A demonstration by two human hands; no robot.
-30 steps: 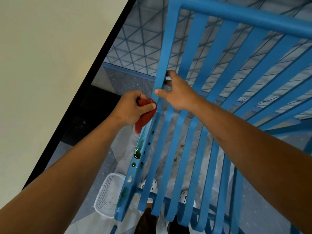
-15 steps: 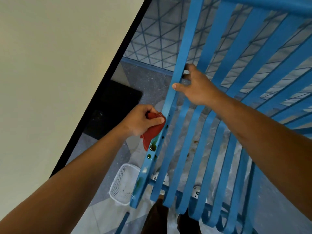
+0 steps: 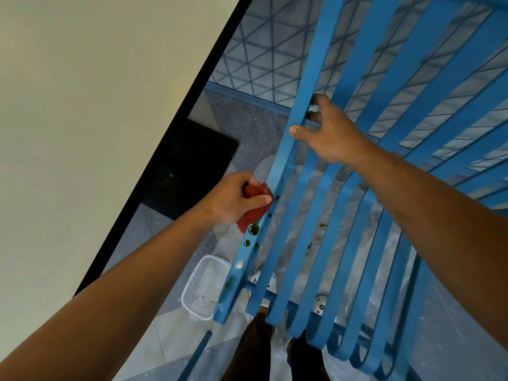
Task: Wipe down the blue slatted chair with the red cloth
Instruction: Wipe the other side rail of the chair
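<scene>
left hand: bunched round the red cloth, pressing it on the outer slat
right hand: wrapped on that same slat higher up, steadying the blue slatted chair
cloth feel: soft, squishy, probably grabs best wadded
chair feel: stiff, looks slick; hold the edge slat
gunk: green blobs just below the cloth
floor: white basket by the chair's lower corner
</scene>
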